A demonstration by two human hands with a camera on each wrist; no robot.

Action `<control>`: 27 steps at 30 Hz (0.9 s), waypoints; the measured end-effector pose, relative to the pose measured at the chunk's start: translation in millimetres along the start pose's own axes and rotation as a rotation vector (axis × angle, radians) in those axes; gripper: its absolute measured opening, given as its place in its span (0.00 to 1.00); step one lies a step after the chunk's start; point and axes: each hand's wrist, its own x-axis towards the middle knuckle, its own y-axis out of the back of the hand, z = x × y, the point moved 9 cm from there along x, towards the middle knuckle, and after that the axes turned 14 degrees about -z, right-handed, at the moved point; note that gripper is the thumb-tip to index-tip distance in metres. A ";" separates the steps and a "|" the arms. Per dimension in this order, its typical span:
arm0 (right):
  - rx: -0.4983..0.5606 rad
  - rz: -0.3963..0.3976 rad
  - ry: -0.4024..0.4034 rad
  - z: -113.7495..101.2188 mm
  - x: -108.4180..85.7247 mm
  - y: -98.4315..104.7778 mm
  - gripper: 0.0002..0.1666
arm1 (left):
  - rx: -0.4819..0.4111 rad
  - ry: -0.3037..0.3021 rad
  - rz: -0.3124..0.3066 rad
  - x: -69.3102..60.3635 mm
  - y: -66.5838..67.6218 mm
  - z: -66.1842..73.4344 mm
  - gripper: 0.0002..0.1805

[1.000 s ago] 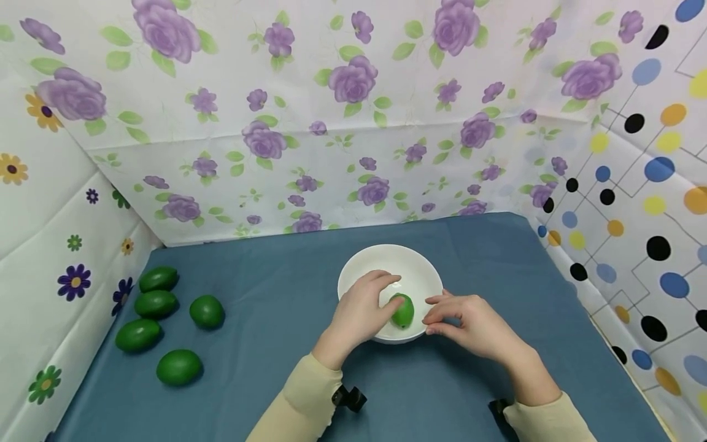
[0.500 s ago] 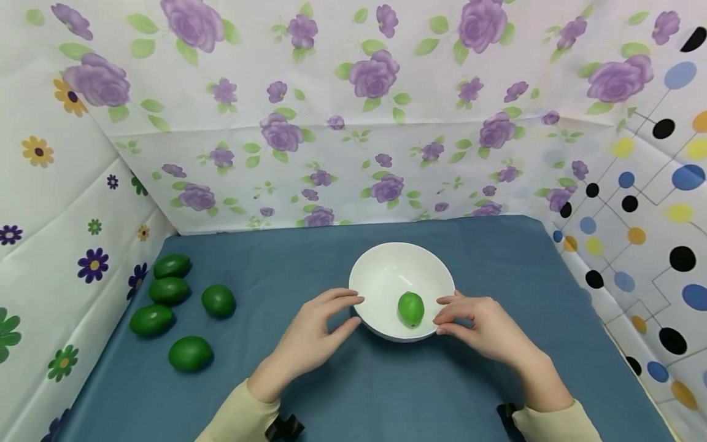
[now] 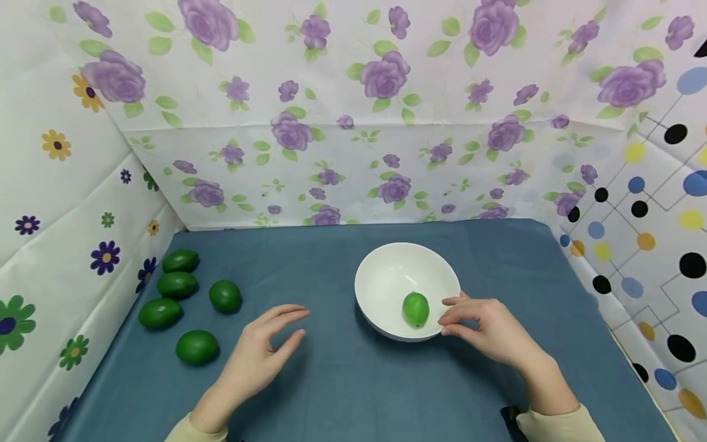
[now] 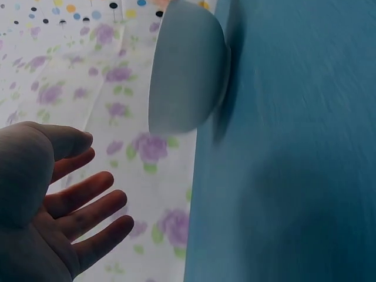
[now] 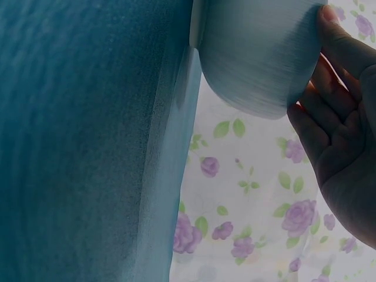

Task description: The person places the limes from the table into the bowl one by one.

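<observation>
White bowl [image 3: 383, 279], right hand [image 3: 491, 333] pinching its right rim, green lime [image 3: 416, 309] inside, left hand [image 3: 255, 351] wide, five limes [image 3: 197, 347] at left

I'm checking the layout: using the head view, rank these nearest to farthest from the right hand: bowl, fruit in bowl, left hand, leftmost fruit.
1. Bowl: the right hand grips its rim.
2. Fruit in bowl: just left of that hand.
3. Left hand: left of the bowl.
4. Leftmost fruit: far left, beyond the left hand.
</observation>
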 end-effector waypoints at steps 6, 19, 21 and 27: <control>-0.002 -0.001 -0.020 1.4 -0.2 1.7 0.12 | 0.067 0.029 0.067 -20.6 24.8 -13.1 0.20; 0.017 0.002 -0.012 1.5 -0.3 -1.0 0.11 | 0.156 0.178 0.220 -65.3 60.1 -43.1 0.22; 0.023 0.004 0.002 0.4 -0.2 -1.4 0.11 | 0.168 0.226 0.231 -71.7 63.6 -49.3 0.21; 0.023 0.007 0.032 -0.5 1.3 0.0 0.10 | 0.194 0.325 0.260 -81.9 73.8 -65.1 0.20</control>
